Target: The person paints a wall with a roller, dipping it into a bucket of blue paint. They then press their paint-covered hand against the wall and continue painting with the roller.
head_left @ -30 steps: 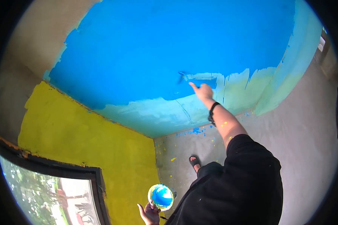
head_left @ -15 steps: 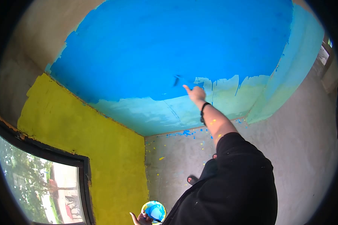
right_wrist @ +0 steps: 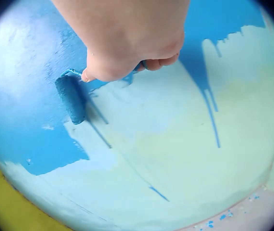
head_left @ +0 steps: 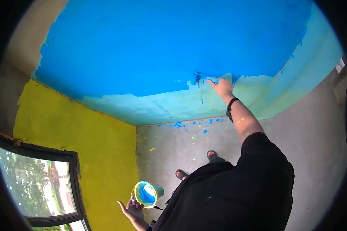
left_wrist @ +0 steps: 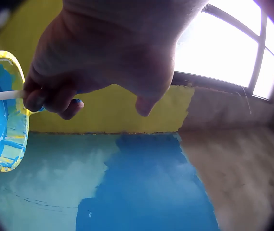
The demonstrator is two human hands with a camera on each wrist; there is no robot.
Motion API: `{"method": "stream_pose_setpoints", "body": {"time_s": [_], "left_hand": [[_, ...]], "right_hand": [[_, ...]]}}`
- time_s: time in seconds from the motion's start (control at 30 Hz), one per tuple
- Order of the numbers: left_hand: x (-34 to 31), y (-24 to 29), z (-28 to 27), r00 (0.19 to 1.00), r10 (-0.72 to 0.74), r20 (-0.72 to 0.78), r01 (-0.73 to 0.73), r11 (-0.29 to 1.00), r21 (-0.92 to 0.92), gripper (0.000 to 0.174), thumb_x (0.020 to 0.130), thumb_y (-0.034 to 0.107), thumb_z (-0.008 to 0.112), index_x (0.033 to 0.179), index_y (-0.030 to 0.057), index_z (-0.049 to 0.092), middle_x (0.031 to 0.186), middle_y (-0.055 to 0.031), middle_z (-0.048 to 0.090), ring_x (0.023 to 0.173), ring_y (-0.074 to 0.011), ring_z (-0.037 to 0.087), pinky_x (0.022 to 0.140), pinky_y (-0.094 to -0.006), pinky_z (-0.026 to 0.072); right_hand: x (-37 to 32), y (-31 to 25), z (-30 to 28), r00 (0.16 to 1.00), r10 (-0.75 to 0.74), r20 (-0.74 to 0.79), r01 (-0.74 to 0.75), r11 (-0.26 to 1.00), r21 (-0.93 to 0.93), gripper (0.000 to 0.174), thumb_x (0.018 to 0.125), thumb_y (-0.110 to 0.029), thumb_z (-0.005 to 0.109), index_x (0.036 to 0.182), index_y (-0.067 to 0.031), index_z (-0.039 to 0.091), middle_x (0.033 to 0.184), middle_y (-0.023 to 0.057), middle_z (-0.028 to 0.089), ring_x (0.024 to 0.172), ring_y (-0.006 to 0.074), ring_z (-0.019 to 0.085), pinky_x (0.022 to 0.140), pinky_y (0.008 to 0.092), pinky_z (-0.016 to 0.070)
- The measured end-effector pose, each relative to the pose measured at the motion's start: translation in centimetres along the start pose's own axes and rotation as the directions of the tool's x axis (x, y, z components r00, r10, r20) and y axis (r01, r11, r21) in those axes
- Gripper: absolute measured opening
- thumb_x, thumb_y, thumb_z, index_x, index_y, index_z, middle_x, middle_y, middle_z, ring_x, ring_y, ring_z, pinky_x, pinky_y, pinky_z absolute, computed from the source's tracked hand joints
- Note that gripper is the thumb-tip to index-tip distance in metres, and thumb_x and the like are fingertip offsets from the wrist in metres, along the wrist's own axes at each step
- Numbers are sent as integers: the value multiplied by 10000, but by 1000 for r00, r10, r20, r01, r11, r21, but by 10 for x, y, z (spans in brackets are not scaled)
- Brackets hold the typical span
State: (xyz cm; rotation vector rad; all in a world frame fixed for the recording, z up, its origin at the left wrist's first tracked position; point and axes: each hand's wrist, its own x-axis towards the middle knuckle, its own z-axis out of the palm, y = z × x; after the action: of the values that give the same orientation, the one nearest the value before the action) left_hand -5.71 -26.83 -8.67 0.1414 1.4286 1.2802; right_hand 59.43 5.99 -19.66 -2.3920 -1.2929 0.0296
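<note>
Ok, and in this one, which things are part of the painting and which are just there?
In use: mini roller gripped in the right hand, at the blue wall; paint tub held in the left hand.
Just there: window, yellow wall, sandals, paint splashes on the floor.
</note>
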Motion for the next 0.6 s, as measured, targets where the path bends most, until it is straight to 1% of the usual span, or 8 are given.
{"method": "stream_pose_setpoints", "body": {"time_s": [0.07, 0.2, 0.27, 0.37, 0.4, 0.5, 0.57, 0.6], "left_hand": [[-2, -9, 33, 999, 13, 51, -13, 1000, -14, 818, 891, 825, 454, 1020, 33, 616, 702, 28, 452, 561, -105, 400, 553, -261, 329], [8, -34, 82, 990, -25, 142, 20, 999, 31, 822, 901, 818, 453, 1069, 29, 610, 722, 27, 461, 565, -108, 398, 550, -261, 335], [13, -44, 101, 983, -52, 174, 46, 998, 36, 823, 905, 815, 453, 1084, 27, 608, 730, 23, 464, 568, -112, 395, 559, -268, 339], [17, -57, 123, 977, -63, 204, 45, 995, 90, 837, 888, 837, 451, 1046, 34, 626, 716, 24, 460, 565, -108, 388, 559, -273, 356], [15, -59, 129, 976, -64, 208, 47, 996, 82, 837, 888, 837, 451, 1046, 34, 626, 716, 24, 460, 565, -108, 388, 559, -273, 356], [12, -62, 144, 967, -63, 247, 28, 990, 140, 816, 898, 826, 446, 1039, 41, 617, 708, 27, 453, 576, -105, 383, 569, -272, 343], [12, -66, 151, 966, -67, 251, 30, 988, 148, 817, 895, 829, 448, 1043, 43, 614, 707, 28, 452, 577, -105, 383, 571, -274, 334], [13, -68, 154, 965, -73, 251, 31, 986, 165, 818, 892, 831, 450, 1047, 44, 611, 706, 29, 451, 578, -105, 382, 573, -276, 325]], "right_hand": [[0, 47, -8, 999, 35, -29, -36, 997, -62, 864, 787, -855, 572, 756, -6, 730, 816, 220, 715, 830, 391, 698, 747, 493, 538], [-4, 129, -24, 991, 130, -14, -131, 987, -97, 857, 800, -844, 572, 762, -2, 726, 810, 223, 712, 839, 412, 686, 754, 503, 536], [-8, 165, -28, 986, 107, -125, -117, 990, -75, 863, 801, -844, 571, 736, 5, 717, 803, 226, 710, 821, 419, 687, 726, 505, 536], [-17, 211, -34, 966, 208, -152, -224, 970, -98, 812, 816, -812, 585, 718, -16, 713, 757, 222, 699, 775, 404, 692, 688, 501, 536], [-20, 227, -34, 966, 203, -159, -220, 970, -101, 812, 816, -812, 585, 718, -16, 713, 757, 222, 699, 775, 404, 692, 688, 501, 536], [-34, 254, -33, 949, 255, -187, -268, 962, -49, 823, 817, -821, 577, 686, -17, 697, 720, 222, 691, 737, 414, 689, 659, 516, 528], [-53, 258, -33, 901, 427, -80, -412, 898, 154, 845, 813, -822, 587, 652, 4, 664, 676, 219, 673, 709, 421, 682, 634, 518, 505], [-64, 259, -30, 882, 471, -5, -456, 856, 243, 817, 817, -777, 632, 669, 26, 658, 680, 230, 668, 689, 411, 679, 623, 513, 491]]}}
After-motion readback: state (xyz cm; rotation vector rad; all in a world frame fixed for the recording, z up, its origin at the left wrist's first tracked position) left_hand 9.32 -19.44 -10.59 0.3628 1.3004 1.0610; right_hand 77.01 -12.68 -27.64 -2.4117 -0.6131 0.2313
